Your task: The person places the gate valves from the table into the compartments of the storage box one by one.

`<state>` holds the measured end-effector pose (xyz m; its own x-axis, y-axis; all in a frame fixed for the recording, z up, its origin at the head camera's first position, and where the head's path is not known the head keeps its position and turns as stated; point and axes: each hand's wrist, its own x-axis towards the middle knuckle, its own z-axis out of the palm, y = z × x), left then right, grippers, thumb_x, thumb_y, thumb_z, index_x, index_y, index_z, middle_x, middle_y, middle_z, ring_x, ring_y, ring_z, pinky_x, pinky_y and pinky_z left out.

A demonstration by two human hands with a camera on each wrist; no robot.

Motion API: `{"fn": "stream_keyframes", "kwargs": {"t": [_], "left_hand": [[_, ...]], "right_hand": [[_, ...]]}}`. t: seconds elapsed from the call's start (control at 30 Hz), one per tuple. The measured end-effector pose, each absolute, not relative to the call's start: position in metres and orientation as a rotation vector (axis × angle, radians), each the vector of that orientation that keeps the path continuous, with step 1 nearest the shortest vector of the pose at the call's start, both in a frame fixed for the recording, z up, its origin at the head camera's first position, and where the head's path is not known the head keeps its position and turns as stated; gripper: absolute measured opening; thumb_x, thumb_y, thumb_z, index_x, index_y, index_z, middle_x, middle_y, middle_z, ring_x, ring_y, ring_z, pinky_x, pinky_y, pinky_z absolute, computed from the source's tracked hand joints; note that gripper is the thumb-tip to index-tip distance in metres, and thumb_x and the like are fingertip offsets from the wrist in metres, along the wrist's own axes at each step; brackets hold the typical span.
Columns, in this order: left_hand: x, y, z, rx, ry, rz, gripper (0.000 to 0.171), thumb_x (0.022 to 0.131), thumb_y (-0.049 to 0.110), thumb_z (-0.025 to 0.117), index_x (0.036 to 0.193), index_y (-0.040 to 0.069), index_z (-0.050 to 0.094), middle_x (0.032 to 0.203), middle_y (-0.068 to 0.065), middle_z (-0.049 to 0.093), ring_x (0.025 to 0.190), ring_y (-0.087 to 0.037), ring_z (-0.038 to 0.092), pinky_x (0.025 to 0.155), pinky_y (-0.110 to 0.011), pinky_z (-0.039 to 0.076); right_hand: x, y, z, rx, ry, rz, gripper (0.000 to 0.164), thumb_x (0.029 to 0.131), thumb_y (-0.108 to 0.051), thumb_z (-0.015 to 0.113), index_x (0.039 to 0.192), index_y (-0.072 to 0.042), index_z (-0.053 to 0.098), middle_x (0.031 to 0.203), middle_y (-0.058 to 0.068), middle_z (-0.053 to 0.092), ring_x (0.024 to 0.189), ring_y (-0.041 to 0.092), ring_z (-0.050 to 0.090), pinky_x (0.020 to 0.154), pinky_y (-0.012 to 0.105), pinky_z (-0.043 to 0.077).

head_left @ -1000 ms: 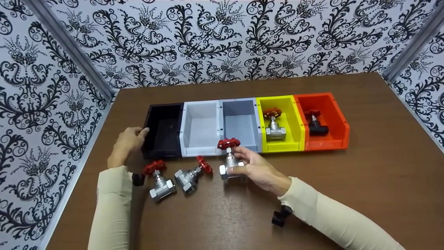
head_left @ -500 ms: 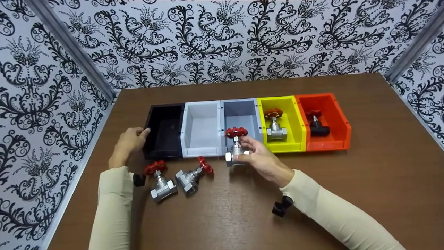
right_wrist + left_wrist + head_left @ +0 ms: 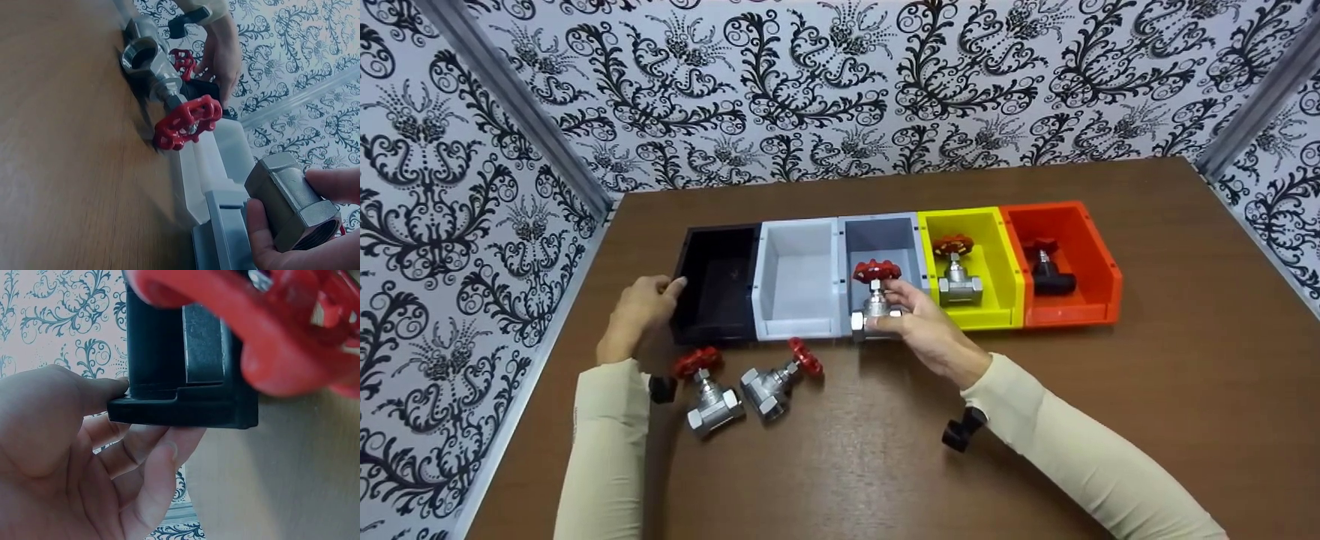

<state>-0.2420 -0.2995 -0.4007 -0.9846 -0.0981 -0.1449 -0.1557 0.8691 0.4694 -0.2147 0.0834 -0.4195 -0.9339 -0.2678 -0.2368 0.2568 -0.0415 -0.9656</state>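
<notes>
My right hand (image 3: pixel 936 334) grips a silver valve with a red handwheel (image 3: pixel 876 270) by its body, with the wheel up. The valve is over the front of the grey bin (image 3: pixel 877 232). In the right wrist view, thumb and fingers pinch the hexagonal valve body (image 3: pixel 289 197); its wheel is mostly hidden. My left hand (image 3: pixel 637 311) holds the outer side of the black bin (image 3: pixel 712 330), thumb at the rim and fingers curled beneath the wall in the left wrist view. Two similar valves lie on the table, one near the black bin (image 3: pixel 712 409), another to its right (image 3: pixel 766 390).
Joined in the row are a white bin (image 3: pixel 799 328), a yellow bin (image 3: pixel 986 319) with a red-wheeled silver valve (image 3: pixel 958 285), and an orange-red bin (image 3: pixel 1072 313) with a black-bodied valve (image 3: pixel 1051 281). Patterned walls (image 3: pixel 840 97) enclose the brown table (image 3: pixel 840 480).
My right hand has carried the valve away from the front table area, forward and slightly right, up to the grey bin. The left hand has stayed at the black bin.
</notes>
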Motion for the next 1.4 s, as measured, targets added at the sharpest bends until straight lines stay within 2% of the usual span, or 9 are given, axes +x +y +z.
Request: {"fn": "stream_keyframes", "kwargs": {"t": [0.27, 0.53, 0.9, 1.23, 1.4], "left_hand": [[-0.244, -0.299, -0.401, -0.157, 2.944, 0.741, 0.044, 0.098, 0.043, 0.038, 0.089, 0.004, 0.055, 0.100, -0.022, 0.054, 0.092, -0.038, 0.049, 0.076, -0.052, 0.038], [-0.244, -0.300, -0.401, -0.184, 2.919, 0.744, 0.046, 0.098, 0.046, 0.037, 0.091, 0.005, 0.055, 0.101, -0.022, 0.054, 0.094, -0.038, 0.048, 0.076, -0.053, 0.038], [-0.245, -0.301, -0.401, -0.154, 2.919, 0.734, 0.046, 0.098, 0.044, 0.037, 0.098, 0.003, 0.057, 0.108, -0.025, 0.055, 0.102, -0.041, 0.050, 0.083, -0.056, 0.038], [-0.244, -0.300, -0.400, -0.160, 2.938, 0.751, 0.044, 0.098, 0.044, 0.038, 0.087, 0.005, 0.055, 0.095, -0.020, 0.054, 0.089, -0.035, 0.048, 0.074, -0.050, 0.038], [-0.243, -0.300, -0.400, -0.169, 2.909, 0.764, 0.046, 0.098, 0.046, 0.037, 0.092, 0.005, 0.056, 0.098, -0.020, 0.054, 0.091, -0.035, 0.047, 0.075, -0.051, 0.038]], "right_hand": [[-0.222, 0.081, -0.421, 0.023, 1.907, -2.042, 0.075, 0.078, 0.005, 0.066, 0.142, -0.002, 0.028, 0.137, 0.018, 0.036, 0.117, 0.028, 0.044, 0.105, 0.036, 0.033], [-0.230, 0.075, -0.421, 0.069, 1.949, -2.031, 0.072, 0.079, 0.003, 0.067, 0.140, -0.004, 0.030, 0.134, 0.015, 0.038, 0.114, 0.027, 0.045, 0.102, 0.035, 0.037], [-0.239, 0.072, -0.417, 0.065, 1.980, -2.030, 0.075, 0.079, 0.003, 0.065, 0.143, -0.002, 0.026, 0.138, 0.018, 0.034, 0.119, 0.027, 0.043, 0.105, 0.036, 0.034], [-0.250, 0.069, -0.420, 0.095, 2.029, -2.023, 0.074, 0.078, 0.003, 0.063, 0.142, -0.002, 0.027, 0.135, 0.018, 0.036, 0.116, 0.027, 0.043, 0.103, 0.034, 0.035], [-0.257, 0.067, -0.423, 0.103, 2.008, -2.053, 0.074, 0.077, 0.005, 0.061, 0.142, 0.000, 0.026, 0.132, 0.018, 0.037, 0.114, 0.027, 0.044, 0.102, 0.034, 0.036]]}}
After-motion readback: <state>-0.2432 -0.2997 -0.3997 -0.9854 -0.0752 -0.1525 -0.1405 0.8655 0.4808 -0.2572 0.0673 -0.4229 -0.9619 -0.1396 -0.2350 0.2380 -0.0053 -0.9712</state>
